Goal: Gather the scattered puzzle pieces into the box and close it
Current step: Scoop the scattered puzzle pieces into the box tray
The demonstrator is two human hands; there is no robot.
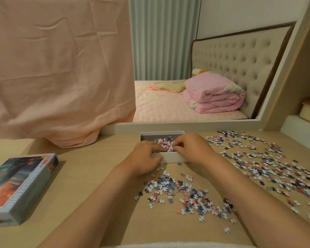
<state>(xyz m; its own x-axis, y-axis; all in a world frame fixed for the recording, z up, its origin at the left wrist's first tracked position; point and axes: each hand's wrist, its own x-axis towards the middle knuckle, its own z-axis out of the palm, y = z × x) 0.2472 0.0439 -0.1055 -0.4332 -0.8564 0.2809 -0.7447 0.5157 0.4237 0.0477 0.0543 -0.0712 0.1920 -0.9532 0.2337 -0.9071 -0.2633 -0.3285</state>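
A white open box point(174, 157) sits at the far middle of the wooden desk, with a heap of puzzle pieces point(164, 141) inside. My left hand point(147, 154) and my right hand point(191, 147) both reach over its near wall, fingertips meeting on the pieces in the box. Whether either hand grips pieces is hidden by the fingers. Many loose pieces point(183, 192) lie on the desk in front of the box, and a wider spread of pieces point(261, 161) covers the right side. The printed box lid point(20, 185) lies picture-side up at the left.
A pink cloth point(61, 68) hangs down onto the desk's back left. A large mirror point(195, 68) stands behind the box and reflects a bed. A shelf unit point(304, 113) rises at the far right. Bare desk point(89, 176) lies between lid and box.
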